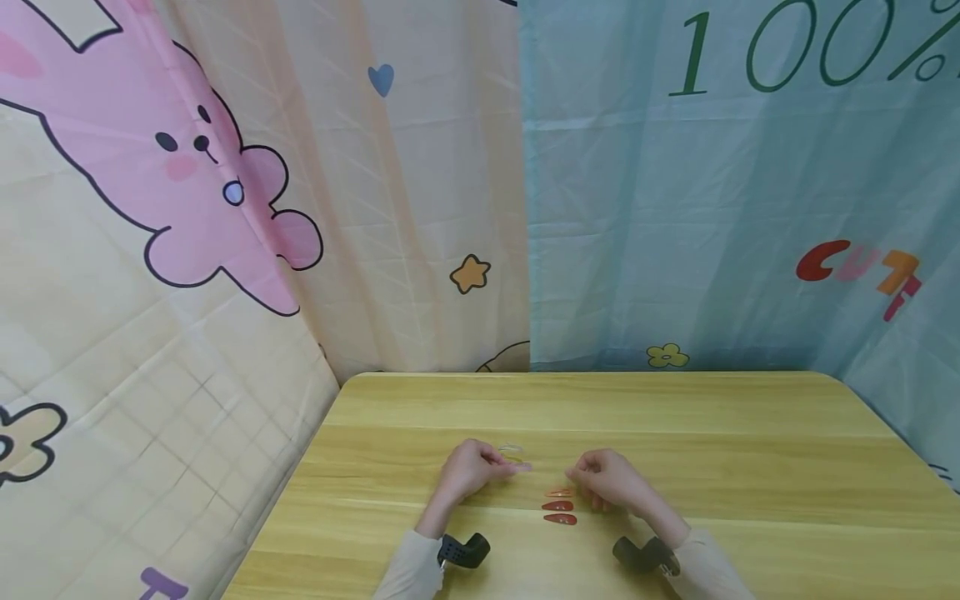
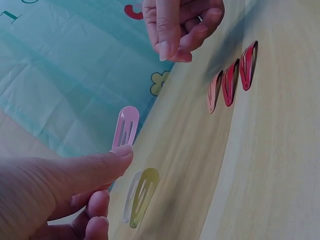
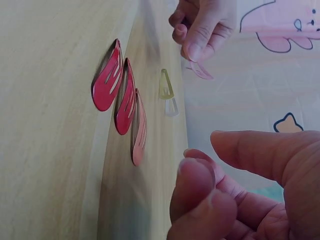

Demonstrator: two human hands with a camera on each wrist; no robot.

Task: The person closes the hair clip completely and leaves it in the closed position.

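Between thumb and fingers, my left hand [image 1: 468,469] pinches a pink snap hair clip [image 2: 118,136] by one end, held above the table. Below it, in the left wrist view, a yellow-green hair clip [image 2: 150,175] lies beside a whitish one [image 2: 128,200]. My right hand [image 1: 606,477] is to the right with thumb and forefinger apart and nothing between them, its other fingers loosely bent. Near it a salmon-orange hair clip [image 3: 138,155] and two red hair clips [image 3: 103,97] [image 3: 123,122] lie in a row.
All the clips lie on a light wooden table [image 1: 712,417]. Printed curtains [image 1: 420,183] hang behind and beside it. A black wrist camera [image 1: 465,551] is strapped to the left wrist, another [image 1: 645,556] to the right.
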